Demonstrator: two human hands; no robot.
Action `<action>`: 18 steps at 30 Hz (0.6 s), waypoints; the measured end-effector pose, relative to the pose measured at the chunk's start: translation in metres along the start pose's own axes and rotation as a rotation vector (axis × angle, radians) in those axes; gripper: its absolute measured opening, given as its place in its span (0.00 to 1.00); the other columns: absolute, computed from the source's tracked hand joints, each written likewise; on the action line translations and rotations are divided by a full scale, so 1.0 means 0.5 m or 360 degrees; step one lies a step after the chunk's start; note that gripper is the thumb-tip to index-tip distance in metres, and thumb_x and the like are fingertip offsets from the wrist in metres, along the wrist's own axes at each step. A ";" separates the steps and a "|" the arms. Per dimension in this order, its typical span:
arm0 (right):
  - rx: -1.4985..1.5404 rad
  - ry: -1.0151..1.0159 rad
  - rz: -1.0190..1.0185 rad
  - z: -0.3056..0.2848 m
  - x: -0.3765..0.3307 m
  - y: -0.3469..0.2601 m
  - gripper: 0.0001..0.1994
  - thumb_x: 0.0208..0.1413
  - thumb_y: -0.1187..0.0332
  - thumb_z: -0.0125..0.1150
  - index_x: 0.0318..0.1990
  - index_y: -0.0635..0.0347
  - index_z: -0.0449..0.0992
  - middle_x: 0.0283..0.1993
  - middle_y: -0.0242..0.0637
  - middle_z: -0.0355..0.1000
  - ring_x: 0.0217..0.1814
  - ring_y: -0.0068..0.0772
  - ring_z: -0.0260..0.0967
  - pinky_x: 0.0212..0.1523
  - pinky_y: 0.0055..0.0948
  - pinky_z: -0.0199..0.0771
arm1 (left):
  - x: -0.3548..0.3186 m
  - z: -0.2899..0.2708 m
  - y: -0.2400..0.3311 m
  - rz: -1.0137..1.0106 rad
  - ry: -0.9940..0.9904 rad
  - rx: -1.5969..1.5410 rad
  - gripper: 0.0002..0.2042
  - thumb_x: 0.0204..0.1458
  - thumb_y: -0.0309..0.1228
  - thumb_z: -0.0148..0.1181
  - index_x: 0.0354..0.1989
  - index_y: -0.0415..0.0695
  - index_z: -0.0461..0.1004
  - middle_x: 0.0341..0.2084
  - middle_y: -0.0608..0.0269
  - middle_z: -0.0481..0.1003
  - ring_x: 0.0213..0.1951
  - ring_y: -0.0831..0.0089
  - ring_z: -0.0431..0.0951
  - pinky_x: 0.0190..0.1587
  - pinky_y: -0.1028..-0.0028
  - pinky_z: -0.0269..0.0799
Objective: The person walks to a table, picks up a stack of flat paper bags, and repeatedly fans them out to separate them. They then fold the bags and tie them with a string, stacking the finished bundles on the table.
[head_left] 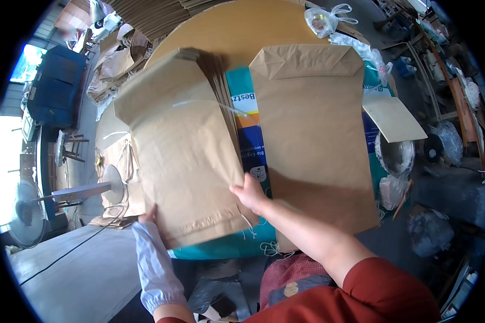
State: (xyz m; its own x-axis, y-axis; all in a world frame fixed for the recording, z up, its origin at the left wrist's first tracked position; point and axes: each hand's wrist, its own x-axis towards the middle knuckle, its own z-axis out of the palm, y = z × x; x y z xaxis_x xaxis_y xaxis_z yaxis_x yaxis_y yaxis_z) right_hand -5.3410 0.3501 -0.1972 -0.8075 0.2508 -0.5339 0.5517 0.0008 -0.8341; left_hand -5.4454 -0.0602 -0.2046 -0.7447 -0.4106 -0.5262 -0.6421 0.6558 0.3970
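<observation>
While I watch through the head camera, both grips are at the left bag (183,145), a brown paper one lying slightly askew in front of the body. My right grip (248,192) is clamped on its right edge toward the near end, thumb on the upper face. My left grip (149,213) is at the opposite edge, lower down; its fingers are mostly hidden by the paper, so I cannot tell whether it is clamped. A pale sleeve (155,264) covers the left forearm, while the right one is bare below a red sleeve (388,288).

Near the bag's lower end I see a creased band, with white strings (249,232) hanging by its right corner. Along its upper right side the edges of a stack (214,75) show.

Just to the right lies the right bag (315,129), also brown, its far end folded over. Between the two shows a printed sack (248,142) in teal, orange and blue, and behind them the tan, rounded bench (226,32). A pale card (394,119) sits to the right of the right bag, near a round tub (396,156). Far to the left stands a fan (27,212).
</observation>
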 end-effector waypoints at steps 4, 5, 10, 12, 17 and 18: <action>-0.0242 -0.0203 0.0267 -0.055 -0.180 0.037 0.23 0.47 0.59 0.63 0.42 0.71 0.66 0.44 0.60 0.70 0.48 0.56 0.69 0.46 0.41 0.70 | -0.230 -0.003 -0.083 -0.0186 -0.0104 -0.0262 0.24 0.48 0.51 0.62 0.30 0.36 0.75 0.23 0.60 0.74 0.23 0.72 0.73 0.28 0.70 0.66; -0.0216 -0.0433 0.0412 -0.072 -0.219 0.043 0.23 0.47 0.60 0.63 0.44 0.70 0.66 0.45 0.59 0.70 0.49 0.53 0.69 0.47 0.41 0.69 | -0.289 -0.014 -0.104 -0.0296 -0.0159 -0.0289 0.24 0.48 0.51 0.62 0.31 0.36 0.75 0.22 0.60 0.74 0.23 0.72 0.73 0.28 0.70 0.66; -0.0202 -0.0643 0.0568 -0.100 -0.246 0.098 0.36 0.43 0.57 0.68 0.55 0.72 0.60 0.50 0.56 0.68 0.53 0.48 0.67 0.51 0.37 0.69 | -0.425 -0.053 -0.189 -0.0673 -0.0391 -0.0313 0.22 0.49 0.50 0.62 0.31 0.38 0.75 0.22 0.62 0.74 0.23 0.72 0.73 0.28 0.71 0.66; -0.0378 -0.0447 0.0588 -0.087 -0.188 0.045 0.41 0.42 0.54 0.69 0.58 0.72 0.55 0.55 0.58 0.64 0.56 0.50 0.65 0.52 0.38 0.68 | -0.422 -0.036 -0.237 -0.0646 -0.0303 -0.0377 0.22 0.49 0.49 0.62 0.31 0.38 0.75 0.22 0.63 0.74 0.23 0.72 0.72 0.27 0.72 0.66; -0.0275 -0.0007 0.0372 -0.055 -0.025 0.031 0.28 0.42 0.52 0.67 0.40 0.69 0.67 0.42 0.53 0.73 0.47 0.51 0.71 0.47 0.40 0.71 | -0.297 0.067 -0.271 -0.0319 -0.0066 -0.0545 0.20 0.50 0.48 0.61 0.31 0.39 0.76 0.22 0.65 0.74 0.23 0.73 0.72 0.27 0.73 0.67; -0.0242 0.0053 0.0386 -0.047 -0.022 0.023 0.29 0.42 0.51 0.66 0.40 0.69 0.67 0.42 0.54 0.73 0.47 0.51 0.71 0.46 0.40 0.71 | -0.271 0.084 -0.272 -0.0265 -0.0032 -0.0588 0.20 0.50 0.48 0.61 0.31 0.39 0.76 0.22 0.65 0.74 0.23 0.73 0.72 0.27 0.73 0.67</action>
State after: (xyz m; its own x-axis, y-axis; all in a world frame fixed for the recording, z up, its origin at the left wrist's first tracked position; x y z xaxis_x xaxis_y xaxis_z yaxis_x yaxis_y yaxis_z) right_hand -5.3209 0.3703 -0.1978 -0.6425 0.2930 -0.7081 0.7547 0.0814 -0.6510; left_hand -5.2496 -0.0669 -0.2189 -0.6238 -0.4772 -0.6190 -0.7784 0.3079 0.5470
